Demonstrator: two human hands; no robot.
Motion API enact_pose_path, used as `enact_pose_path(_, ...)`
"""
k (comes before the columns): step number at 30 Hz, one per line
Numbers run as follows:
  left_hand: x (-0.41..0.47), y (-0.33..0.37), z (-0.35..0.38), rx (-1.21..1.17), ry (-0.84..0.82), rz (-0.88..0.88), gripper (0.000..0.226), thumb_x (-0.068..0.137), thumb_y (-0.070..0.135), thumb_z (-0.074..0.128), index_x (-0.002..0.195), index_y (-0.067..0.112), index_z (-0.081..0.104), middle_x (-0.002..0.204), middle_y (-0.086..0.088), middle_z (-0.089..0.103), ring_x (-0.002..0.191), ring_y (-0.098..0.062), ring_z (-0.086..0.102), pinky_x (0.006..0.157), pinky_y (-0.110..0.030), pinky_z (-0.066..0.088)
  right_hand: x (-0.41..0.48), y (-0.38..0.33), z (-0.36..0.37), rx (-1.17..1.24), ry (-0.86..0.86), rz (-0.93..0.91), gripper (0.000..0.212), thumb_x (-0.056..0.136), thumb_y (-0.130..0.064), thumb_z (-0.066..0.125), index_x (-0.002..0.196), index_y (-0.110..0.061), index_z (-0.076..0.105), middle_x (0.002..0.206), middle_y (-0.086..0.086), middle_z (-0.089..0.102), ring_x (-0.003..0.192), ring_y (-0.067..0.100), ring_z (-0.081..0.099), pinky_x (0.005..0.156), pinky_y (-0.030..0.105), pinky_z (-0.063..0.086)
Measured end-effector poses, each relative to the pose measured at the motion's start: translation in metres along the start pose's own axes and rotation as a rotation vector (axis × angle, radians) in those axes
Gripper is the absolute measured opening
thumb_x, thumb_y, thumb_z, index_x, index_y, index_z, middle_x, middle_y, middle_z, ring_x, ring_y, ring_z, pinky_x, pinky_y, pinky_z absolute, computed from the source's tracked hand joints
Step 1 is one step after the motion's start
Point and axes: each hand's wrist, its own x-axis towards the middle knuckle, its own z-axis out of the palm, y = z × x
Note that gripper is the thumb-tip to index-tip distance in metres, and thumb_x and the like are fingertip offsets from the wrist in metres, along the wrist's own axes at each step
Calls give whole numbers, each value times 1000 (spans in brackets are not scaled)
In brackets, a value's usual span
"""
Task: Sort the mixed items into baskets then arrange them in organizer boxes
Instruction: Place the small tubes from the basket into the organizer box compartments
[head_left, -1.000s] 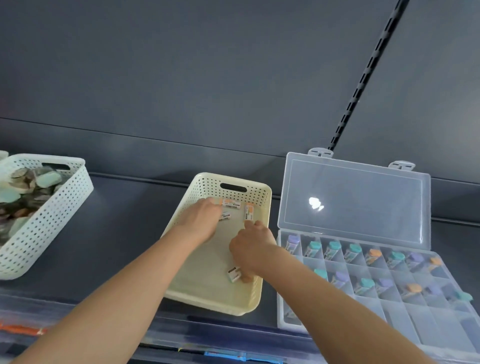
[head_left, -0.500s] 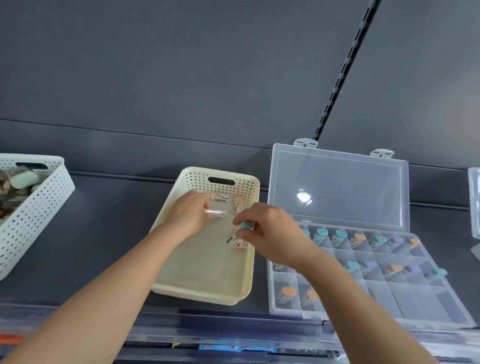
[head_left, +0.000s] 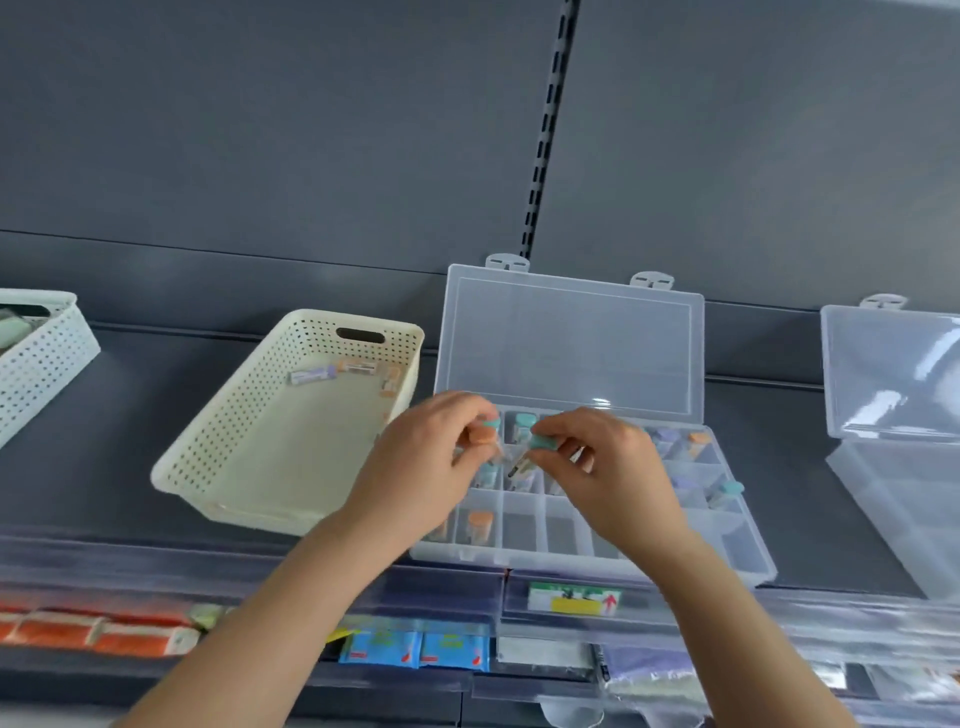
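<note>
A clear organizer box (head_left: 748, 561) lies open on the dark shelf, lid (head_left: 569, 340) upright, with small capped vials in several compartments. Both hands hover over its left part. My left hand (head_left: 431, 467) pinches a vial with an orange cap (head_left: 480, 435). My right hand (head_left: 602, 467) pinches a vial with a teal cap (head_left: 543, 442), tilted down toward the compartments. To the left stands a cream perforated basket (head_left: 244, 415) holding a purple-capped vial (head_left: 312, 375) and two more near its far wall.
A white perforated basket (head_left: 47, 358) with mixed items sits at the far left. A second clear organizer box (head_left: 893, 467) stands open at the right edge. Below the shelf front edge are packaged goods, orange and blue packets (head_left: 415, 649).
Both hands left the cream basket and moved right over the organizer box, each carrying a vial. The view shifted right, revealing the second clear box.
</note>
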Motion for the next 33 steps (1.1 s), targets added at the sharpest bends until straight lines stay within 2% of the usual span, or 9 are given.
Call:
enact_pose_path(3, -10, 18, 25, 40, -66, 0, 5, 85, 18, 68, 88, 14, 66, 87, 9, 62, 79, -8, 55, 73, -26, 47, -18, 17, -10, -33, -3, 15, 14, 75, -13, 78, 89, -12, 73, 77, -2, 68, 64, 11, 59, 64, 27, 53)
enact_pose_path(7, -19, 28, 50, 147, -113, 13, 7, 87, 16, 64, 92, 17, 69, 94, 8, 65, 89, -10, 56, 78, -23, 44, -35, 33, -14, -82, -56, -16, 13, 76, -15, 78, 87, -14, 72, 79, -2, 69, 66, 12, 61, 63, 27, 53)
enact_pose_path(12, -23, 27, 67, 287, -194, 25, 6, 90, 19, 59, 89, 20, 66, 93, 9, 64, 89, -10, 53, 72, -20, 32, -48, 45, -6, -123, -117, -13, 13, 78, -19, 75, 89, -14, 72, 85, -2, 69, 79, 15, 61, 69, 29, 52)
enact_pose_path(19, -22, 18, 77, 336, -247, 14, 6, 90, 20, 59, 90, 21, 66, 91, 10, 63, 84, -7, 42, 71, -21, 27, -52, 54, 6, -198, -181, -14, 12, 80, -20, 72, 91, -16, 72, 87, -2, 70, 87, 19, 59, 70, 31, 51)
enact_pose_path(23, -21, 16, 77, 330, -251, 12, 5, 90, 23, 61, 91, 22, 66, 92, 11, 64, 86, -6, 45, 72, -21, 28, -51, 56, 6, -210, -192, -15, 10, 81, -23, 70, 91, -19, 71, 87, -5, 70, 85, 16, 59, 69, 26, 51)
enact_pose_path(27, -21, 14, 77, 317, -232, -1, 9, 90, 24, 62, 97, 22, 67, 96, 10, 67, 91, -9, 52, 82, -25, 40, -51, 56, 6, -228, -217, -31, 14, 84, -25, 65, 96, -20, 69, 91, -5, 69, 89, 14, 58, 72, 27, 52)
enact_pose_path(33, -24, 13, 76, 350, -229, -12, 18, 89, 28, 61, 105, 22, 67, 102, 10, 66, 99, -10, 54, 87, -25, 40, -49, 55, 2, -203, -209, -36, 23, 84, -37, 65, 101, -22, 68, 91, -7, 66, 89, 11, 55, 72, 23, 47)
